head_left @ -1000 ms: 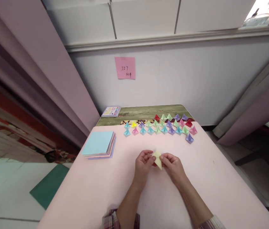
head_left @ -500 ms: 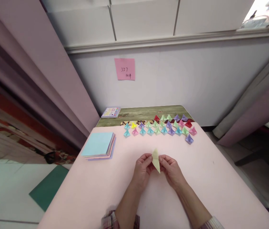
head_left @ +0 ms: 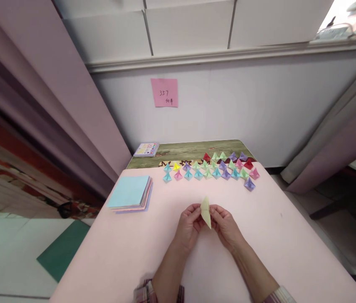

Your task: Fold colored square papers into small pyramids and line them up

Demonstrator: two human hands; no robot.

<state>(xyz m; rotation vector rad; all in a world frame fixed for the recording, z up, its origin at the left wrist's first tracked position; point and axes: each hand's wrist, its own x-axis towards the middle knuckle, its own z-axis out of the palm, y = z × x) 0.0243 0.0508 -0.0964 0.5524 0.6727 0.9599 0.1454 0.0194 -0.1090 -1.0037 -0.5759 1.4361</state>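
A pale yellow-green folded paper piece [head_left: 206, 211] stands on edge between my two hands above the pink table [head_left: 127, 248]. My left hand [head_left: 188, 225] pinches its left side, fingers closed on it. My right hand [head_left: 225, 223] pinches the right side in the same way. Farther back lie rows of several small folded paper shapes [head_left: 211, 168] in blue, pink, green, purple and red. A stack of square coloured paper sheets [head_left: 130, 192], light blue on top, lies to the left of my hands.
A small pack of paper [head_left: 146, 149] lies on the wood-patterned strip at the table's far end. A pink note [head_left: 164, 92] is stuck on the white wall. A green sheet [head_left: 62, 254] lies on the floor at left. Curtains hang at both sides.
The folded piece has turned from lying flatter between my fingers to standing narrow and upright. Both hands shifted slightly toward me and closer together.
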